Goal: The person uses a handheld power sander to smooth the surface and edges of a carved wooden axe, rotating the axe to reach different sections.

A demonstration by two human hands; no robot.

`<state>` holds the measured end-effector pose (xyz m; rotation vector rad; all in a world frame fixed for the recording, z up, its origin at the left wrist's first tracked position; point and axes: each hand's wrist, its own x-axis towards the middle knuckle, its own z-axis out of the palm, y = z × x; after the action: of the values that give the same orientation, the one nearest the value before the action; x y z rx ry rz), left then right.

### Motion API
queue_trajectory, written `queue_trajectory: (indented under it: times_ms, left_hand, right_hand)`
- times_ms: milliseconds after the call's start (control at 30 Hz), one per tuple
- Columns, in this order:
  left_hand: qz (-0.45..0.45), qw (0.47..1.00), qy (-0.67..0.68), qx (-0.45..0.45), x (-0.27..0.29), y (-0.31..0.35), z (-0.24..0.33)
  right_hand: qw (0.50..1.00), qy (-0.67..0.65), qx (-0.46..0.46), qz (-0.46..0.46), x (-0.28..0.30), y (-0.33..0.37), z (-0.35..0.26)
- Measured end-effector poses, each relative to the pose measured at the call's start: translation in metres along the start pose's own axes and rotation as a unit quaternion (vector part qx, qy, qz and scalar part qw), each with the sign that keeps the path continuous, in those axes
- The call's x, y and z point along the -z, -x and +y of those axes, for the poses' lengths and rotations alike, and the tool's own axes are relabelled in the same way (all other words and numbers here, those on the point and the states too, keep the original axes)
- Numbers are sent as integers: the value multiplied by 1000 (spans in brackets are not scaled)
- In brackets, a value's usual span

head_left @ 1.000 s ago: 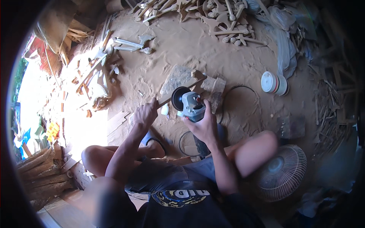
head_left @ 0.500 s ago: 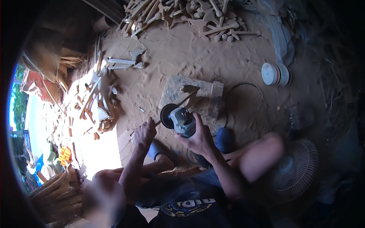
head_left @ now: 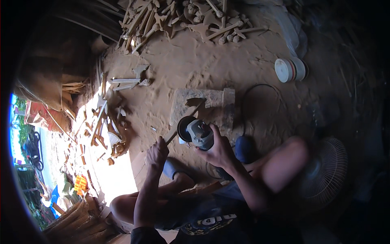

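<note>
My left hand (head_left: 157, 154) is closed round the lower end of a long wooden axe-shaped piece (head_left: 171, 136). Its widened head rests at the top of a pale, worn block (head_left: 214, 96) on the ground. In my right hand (head_left: 221, 149) is a grey angle grinder (head_left: 202, 136), gripped round its body. The grinder's dark round disc (head_left: 184, 127) lies over the middle of the wooden piece and hides part of it. Whether disc and wood touch, I cannot tell.
Many similar wooden pieces (head_left: 154, 18) are heaped at the far side, with more (head_left: 103, 122) on the left. A white tub (head_left: 285, 70) lies at right. A dark cable (head_left: 280, 95) loops beside the block. A fan (head_left: 327, 173) stands by my right knee.
The grinder disc and both hands sit slightly lower in the picture, and the whole view has shifted a little. Both grips are kept.
</note>
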<state>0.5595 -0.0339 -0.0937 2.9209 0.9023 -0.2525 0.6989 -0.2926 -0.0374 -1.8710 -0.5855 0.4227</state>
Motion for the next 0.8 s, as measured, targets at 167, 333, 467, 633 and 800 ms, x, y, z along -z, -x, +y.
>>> queue_trajectory:
  times_ms: [167, 333, 467, 633, 800]
  left_hand:
    - [1, 1000, -11, -1, -3, -1, -1]
    - [42, 999, 6, -19, -9, 2, -5]
    - [49, 998, 6, -26, -16, 1, -8]
    - [26, 999, 38, -20, -24, 0, -18]
    - [28, 987, 156, 10, -50, -4, -33]
  right_hand:
    - [1000, 20, -20, 5, 7, -2, 1]
    - [999, 32, -19, 24, 9, -6, 2]
    - [1000, -12, -8, 23, 10, -7, 7]
    - [995, -96, 4, -15, 23, -6, -3]
    - [997, -54, -11, 48, 47, 4, -12]
